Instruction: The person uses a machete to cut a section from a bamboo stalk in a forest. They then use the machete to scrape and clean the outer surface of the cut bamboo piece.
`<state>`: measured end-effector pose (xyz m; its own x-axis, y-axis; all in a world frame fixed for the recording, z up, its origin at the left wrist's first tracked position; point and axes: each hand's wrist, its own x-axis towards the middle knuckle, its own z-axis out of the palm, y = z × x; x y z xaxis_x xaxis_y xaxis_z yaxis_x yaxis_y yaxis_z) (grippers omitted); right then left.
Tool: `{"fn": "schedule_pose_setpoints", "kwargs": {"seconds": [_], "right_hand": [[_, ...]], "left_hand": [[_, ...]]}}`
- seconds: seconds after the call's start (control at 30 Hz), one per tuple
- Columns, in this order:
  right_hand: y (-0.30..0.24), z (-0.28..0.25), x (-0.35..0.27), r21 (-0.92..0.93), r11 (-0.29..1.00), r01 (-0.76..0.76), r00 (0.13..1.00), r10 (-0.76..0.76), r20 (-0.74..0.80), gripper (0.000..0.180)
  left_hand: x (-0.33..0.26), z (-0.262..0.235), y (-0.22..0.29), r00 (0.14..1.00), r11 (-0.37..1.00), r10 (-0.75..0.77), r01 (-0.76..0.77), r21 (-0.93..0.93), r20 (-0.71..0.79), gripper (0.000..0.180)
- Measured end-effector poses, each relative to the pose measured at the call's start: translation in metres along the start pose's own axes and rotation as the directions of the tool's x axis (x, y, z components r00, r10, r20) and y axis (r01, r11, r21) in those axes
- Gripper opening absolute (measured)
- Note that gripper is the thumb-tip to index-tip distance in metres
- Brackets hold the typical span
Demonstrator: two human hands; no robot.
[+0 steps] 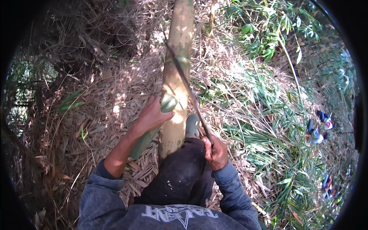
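A thick, pale yellow-green bamboo pole (179,42) runs from the top of the view down to my dark-trousered leg. On its left side my left hand (151,115) is wrapped round a green piece, seemingly bamboo (142,145), whose upper end rests against or just over the pole. Right of the pole, my right hand (217,152) is closed round the lower end of a long, thin dark blade like a machete (184,78). The blade slants up and left across the pole, above the green piece. Its handle is mostly hidden in my fingers.
A grey-green boot (193,123) stands beside the pole. Dry leaves (115,88) cover the ground, with cut green leaves (264,142) heaped at right. Tangled dry branches (103,27) fill the upper left. Farther off at right are people (317,137).
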<state>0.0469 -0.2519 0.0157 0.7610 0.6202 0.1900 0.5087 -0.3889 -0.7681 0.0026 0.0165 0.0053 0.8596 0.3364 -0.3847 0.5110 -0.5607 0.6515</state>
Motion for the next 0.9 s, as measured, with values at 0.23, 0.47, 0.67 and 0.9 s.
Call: {"fn": "schedule_pose_setpoints", "kwargs": {"seconds": [0.23, 0.47, 0.67, 0.9], "right_hand": [[0.012, -0.003, -0.03, -0.113, 0.985, -0.133, 0.99, 0.138, 0.037, 0.025], [0.008, 0.002, -0.016, -0.174, 0.983, -0.049, 0.995, 0.063, 0.077, 0.017], [0.017, 0.009, -0.01, -0.235, 0.972, -0.024, 0.989, 0.057, 0.135, 0.012], [-0.027, -0.004, 0.004, 0.018, 1.0, 0.018, 1.0, -0.018, 0.013, 0.011]], "left_hand": [[-0.003, 0.002, 0.002, 0.986, 0.987, 0.097, -0.113, -0.115, -0.134, 0.074], [-0.007, 0.006, 0.026, 0.989, 0.984, 0.041, -0.017, 0.175, -0.139, 0.063], [-0.007, 0.009, 0.024, 0.993, 0.981, -0.001, 0.023, 0.193, -0.116, 0.056], [-0.006, 0.014, 0.018, 0.984, 0.981, 0.024, 0.011, 0.194, -0.175, 0.055]]}}
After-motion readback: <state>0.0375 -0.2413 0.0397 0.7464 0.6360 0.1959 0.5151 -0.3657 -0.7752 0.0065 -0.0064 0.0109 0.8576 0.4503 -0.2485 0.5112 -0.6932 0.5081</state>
